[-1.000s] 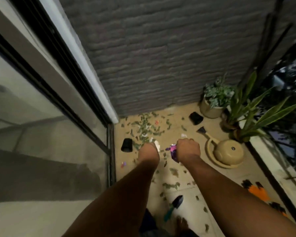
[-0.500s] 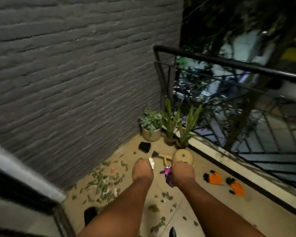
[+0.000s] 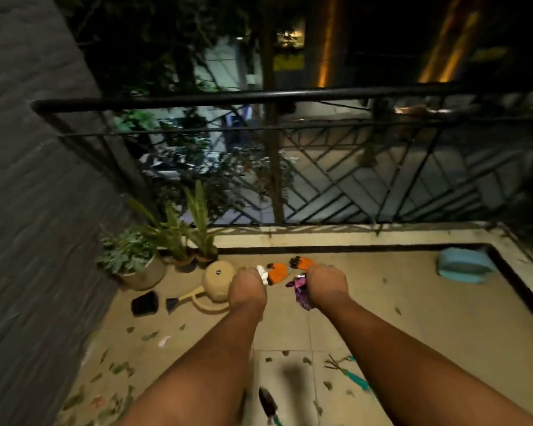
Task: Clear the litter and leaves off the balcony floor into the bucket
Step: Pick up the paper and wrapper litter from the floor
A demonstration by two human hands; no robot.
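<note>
The whole view is blurred. The left hand (image 3: 247, 288) grips a white scrap (image 3: 262, 273); the right hand (image 3: 326, 286) grips a purple wrapper (image 3: 301, 291). Leaves (image 3: 121, 368) litter the tiled floor (image 3: 413, 327) at lower left. Three potted plants (image 3: 130, 256) stand by the railing (image 3: 259, 98). The blue bucket (image 3: 462, 265) sits far right.

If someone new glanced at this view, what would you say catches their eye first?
Two forearms reach forward at centre: the right hand grips a purple wrapper, and the left hand pinches a white scrap. Just beyond them lie orange gloves on the balcony floor, with a blue bucket in the far right corner.
</note>
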